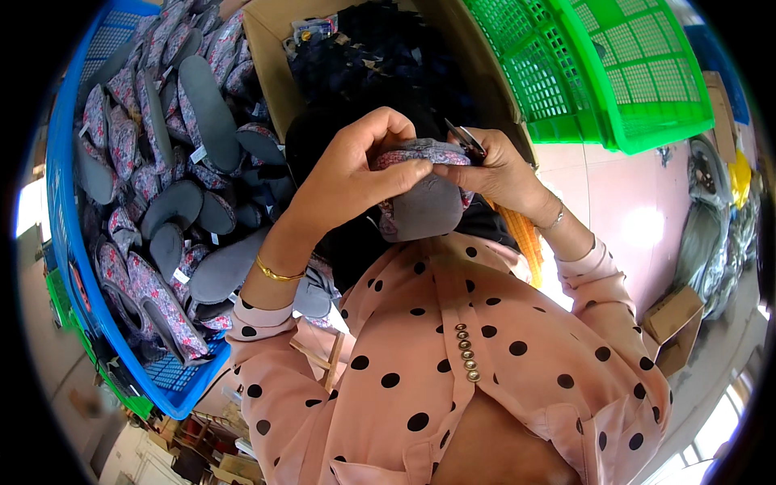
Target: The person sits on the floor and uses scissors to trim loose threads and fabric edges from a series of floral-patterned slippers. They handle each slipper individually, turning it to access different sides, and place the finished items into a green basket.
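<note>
In front of my chest I hold a floral slipper (427, 206) with a grey sole, bent so that part of the sole faces me. My left hand (368, 162) is closed on its left side, thumb pressed across the upper edge. Opposite it, my right hand (505, 170) pinches the slipper's right edge with the thumb. Small dark scissors (466, 139) are also tucked in the right hand, their slim points sticking out up and to the left above the slipper. The fingers behind the slipper are partly hidden.
A blue plastic crate (69, 234) on the left is heaped with matching floral slippers (210, 113). Ahead stands a cardboard box (271, 65) holding dark scraps. Green plastic baskets (610, 121) stand at the far right. A small carton (675, 323) and clear plastic bags (703, 242) lie farther right.
</note>
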### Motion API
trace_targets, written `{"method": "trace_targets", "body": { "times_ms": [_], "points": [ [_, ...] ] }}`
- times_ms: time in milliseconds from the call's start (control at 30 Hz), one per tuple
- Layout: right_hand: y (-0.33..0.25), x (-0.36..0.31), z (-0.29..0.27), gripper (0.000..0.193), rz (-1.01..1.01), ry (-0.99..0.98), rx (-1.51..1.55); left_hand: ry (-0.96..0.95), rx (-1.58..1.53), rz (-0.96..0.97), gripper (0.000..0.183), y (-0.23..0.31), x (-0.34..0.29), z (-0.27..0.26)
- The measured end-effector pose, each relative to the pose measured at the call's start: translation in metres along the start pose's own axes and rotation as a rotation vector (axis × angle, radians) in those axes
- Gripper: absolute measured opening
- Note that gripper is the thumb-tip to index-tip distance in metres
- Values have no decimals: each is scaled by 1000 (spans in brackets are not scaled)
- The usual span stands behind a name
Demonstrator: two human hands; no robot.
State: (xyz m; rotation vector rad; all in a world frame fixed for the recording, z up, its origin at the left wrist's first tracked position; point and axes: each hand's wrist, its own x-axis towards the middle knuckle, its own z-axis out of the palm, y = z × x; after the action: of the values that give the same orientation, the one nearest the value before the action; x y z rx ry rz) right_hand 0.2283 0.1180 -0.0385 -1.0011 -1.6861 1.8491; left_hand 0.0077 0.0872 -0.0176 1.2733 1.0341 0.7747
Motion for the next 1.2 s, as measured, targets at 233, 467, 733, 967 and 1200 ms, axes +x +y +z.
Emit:
{"method": "trace_targets", "body": {
  "times_ms": [233, 467, 733, 967, 1200],
  "points": [
    [6, -3, 0, 16, -108, -74, 10, -91, -65, -132, 18, 8, -2, -2],
    [14, -2, -1, 13, -76, -102, 71, -117, -102, -144, 20, 3, -3, -3],
    [13, 2, 0, 13, -33, -125, 143, -98, -125, -143, 21, 1, -6, -4],
    [23, 5, -8, 13, 38, -154, 154, -110, -136, -153, 20, -3, -2, -3],
    [28, 8, -14, 17, 41, -226, 221, -151, -158, -169, 18, -9, 1, -4]
  ]
}}
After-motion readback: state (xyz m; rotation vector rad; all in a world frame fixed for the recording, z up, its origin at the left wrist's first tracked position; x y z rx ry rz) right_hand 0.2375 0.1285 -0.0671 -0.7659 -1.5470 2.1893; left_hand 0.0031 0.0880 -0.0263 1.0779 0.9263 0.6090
